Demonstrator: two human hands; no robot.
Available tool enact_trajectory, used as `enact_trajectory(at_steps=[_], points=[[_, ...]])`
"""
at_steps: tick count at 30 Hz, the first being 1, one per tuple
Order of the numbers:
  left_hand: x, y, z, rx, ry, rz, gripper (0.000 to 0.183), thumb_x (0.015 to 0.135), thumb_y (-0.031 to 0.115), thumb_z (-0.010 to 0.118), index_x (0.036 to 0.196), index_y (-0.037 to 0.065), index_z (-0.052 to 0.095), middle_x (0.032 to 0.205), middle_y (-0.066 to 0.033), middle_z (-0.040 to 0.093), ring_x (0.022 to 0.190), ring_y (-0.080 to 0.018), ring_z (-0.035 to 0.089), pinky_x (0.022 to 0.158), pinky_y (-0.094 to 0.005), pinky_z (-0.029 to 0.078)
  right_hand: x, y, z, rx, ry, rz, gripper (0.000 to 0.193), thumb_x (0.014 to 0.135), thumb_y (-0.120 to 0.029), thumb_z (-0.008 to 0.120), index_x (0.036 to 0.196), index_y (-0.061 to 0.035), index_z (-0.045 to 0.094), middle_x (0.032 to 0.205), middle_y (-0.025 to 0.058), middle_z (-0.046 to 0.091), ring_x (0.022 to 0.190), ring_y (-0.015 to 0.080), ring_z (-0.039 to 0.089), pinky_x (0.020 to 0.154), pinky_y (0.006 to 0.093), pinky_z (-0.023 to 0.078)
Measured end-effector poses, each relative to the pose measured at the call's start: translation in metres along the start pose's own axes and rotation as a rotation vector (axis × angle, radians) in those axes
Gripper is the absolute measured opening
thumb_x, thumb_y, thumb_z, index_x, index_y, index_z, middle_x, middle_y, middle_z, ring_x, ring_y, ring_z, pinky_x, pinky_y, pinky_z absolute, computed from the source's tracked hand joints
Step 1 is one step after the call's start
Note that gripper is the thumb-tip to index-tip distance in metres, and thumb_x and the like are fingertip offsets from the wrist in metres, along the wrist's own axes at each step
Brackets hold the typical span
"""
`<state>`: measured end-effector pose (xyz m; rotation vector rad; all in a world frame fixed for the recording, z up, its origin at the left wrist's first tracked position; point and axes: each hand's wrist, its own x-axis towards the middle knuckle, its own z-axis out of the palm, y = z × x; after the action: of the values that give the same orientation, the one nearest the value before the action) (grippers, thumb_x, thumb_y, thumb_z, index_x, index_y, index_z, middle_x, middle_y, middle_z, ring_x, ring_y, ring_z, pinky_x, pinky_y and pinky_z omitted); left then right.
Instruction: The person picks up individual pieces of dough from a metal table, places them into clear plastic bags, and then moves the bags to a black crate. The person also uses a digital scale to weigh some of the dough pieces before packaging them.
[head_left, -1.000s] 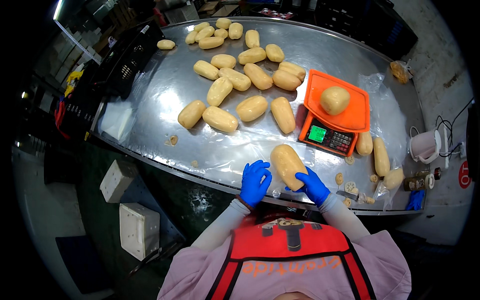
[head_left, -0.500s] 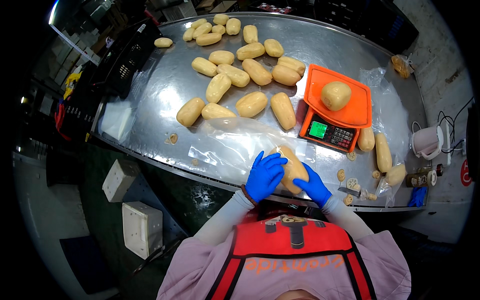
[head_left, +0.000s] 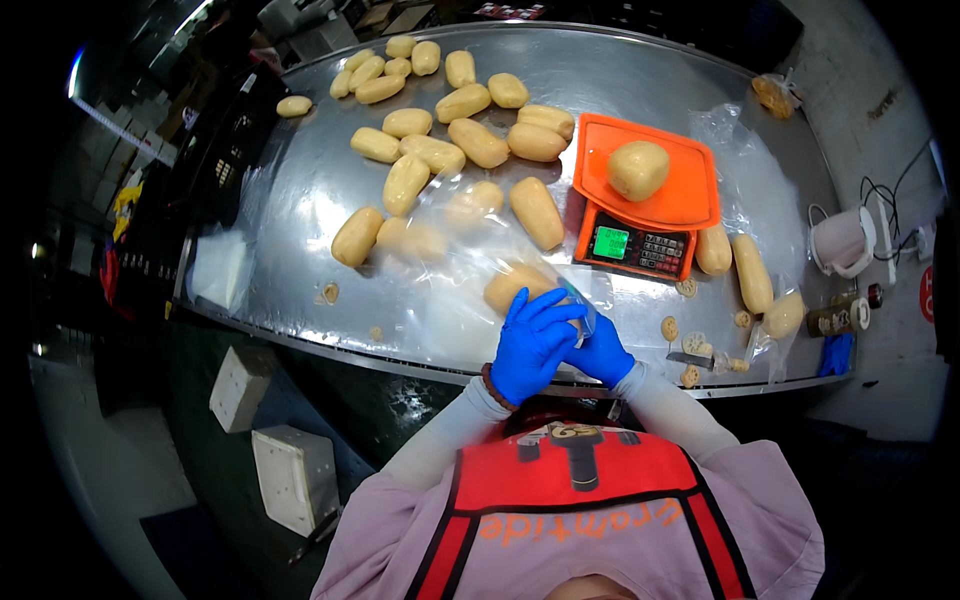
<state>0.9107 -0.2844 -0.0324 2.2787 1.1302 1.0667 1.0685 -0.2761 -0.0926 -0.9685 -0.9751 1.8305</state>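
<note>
A lotus root section [head_left: 512,287] lies inside a clear plastic bag [head_left: 430,318] close to the table's front edge. My left hand [head_left: 530,348], in a blue glove, has its fingers curled over the bag at the root's near end. On the right of that end, my right hand [head_left: 600,350], also gloved in blue, grips the root, its fingertips partly covered by the film and the left hand. The bag's far part spreads over other lotus roots [head_left: 412,240]. Another lotus root [head_left: 638,170] rests on the orange scale [head_left: 690,200] to the right.
Several lotus roots [head_left: 480,143] cover the table's [head_left: 300,200] middle and far side. Root slices [head_left: 670,328] and a knife [head_left: 690,359] lie at the front right, near a bagged root [head_left: 783,315] and jars [head_left: 838,317]. Flat bags [head_left: 220,268] sit left; foam boxes [head_left: 295,480] stand below.
The lotus root in my hands has moved forward and left, deeper into the bag. The bag has lifted and stretched away over the roots beyond. My right hand has shifted left against my left.
</note>
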Motion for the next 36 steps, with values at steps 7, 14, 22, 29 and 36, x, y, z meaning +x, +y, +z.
enact_trajectory(at_steps=[7,14,22,29,36], points=[[-0.024,0.03,0.021,-0.313,-0.25,0.161,0.019,0.081,0.012,0.065,0.1,0.012,0.065,0.114,-0.0079,0.063,0.113,-0.0296,0.055,0.102,-0.0482,0.031,0.002,-0.018,0.015,0.771,0.072,0.003,0.053,0.095,-0.018,0.055,0.14,-0.0056,0.033,0.128,0.0124,0.05,0.116,0.0223,0.051,0.097,0.0332,0.046],[-0.03,0.015,-0.01,-0.513,-0.079,-0.095,0.055,0.084,0.011,0.062,0.136,0.01,0.042,0.145,-0.013,0.034,0.13,-0.0261,0.038,0.106,-0.0444,0.03,-0.091,-0.008,0.019,0.308,0.471,-0.361,0.065,0.089,-0.02,0.064,0.142,-0.0038,0.03,0.134,0.0094,0.046,0.122,0.0208,0.047,0.099,0.032,0.042],[-0.034,0.065,0.073,-1.666,-0.689,-0.824,0.065,0.093,0.044,0.052,0.145,0.012,0.027,0.145,-0.0091,0.036,0.133,-0.0294,0.035,0.11,-0.0446,0.03,-0.216,0.008,0.075,0.418,0.66,-0.507,0.074,0.084,-0.028,0.069,0.142,-0.0045,0.03,0.139,0.0108,0.042,0.127,0.0214,0.041,0.107,0.0349,0.034],[-0.099,0.176,0.145,-1.614,-1.139,-0.954,0.051,0.093,0.02,0.055,0.137,0.004,0.035,0.13,-0.0174,0.05,0.118,-0.0339,0.051,0.1,-0.0484,0.043,-0.359,0.014,0.077,-0.131,1.168,-0.494,0.064,0.087,-0.025,0.067,0.138,-0.0022,0.037,0.131,0.0142,0.05,0.119,0.0213,0.05,0.1,0.0321,0.041],[-0.129,0.286,0.237,-1.842,-1.573,-0.936,0.06,0.093,0.046,0.049,0.139,0.007,0.037,0.136,-0.0125,0.048,0.121,-0.0312,0.049,0.104,-0.046,0.038,-0.542,0.093,0.108,-0.701,1.332,-0.395,0.045,0.086,-0.021,0.064,0.128,-0.0089,0.054,0.107,0.0169,0.062,0.098,0.0322,0.061,0.084,0.0357,0.049]])
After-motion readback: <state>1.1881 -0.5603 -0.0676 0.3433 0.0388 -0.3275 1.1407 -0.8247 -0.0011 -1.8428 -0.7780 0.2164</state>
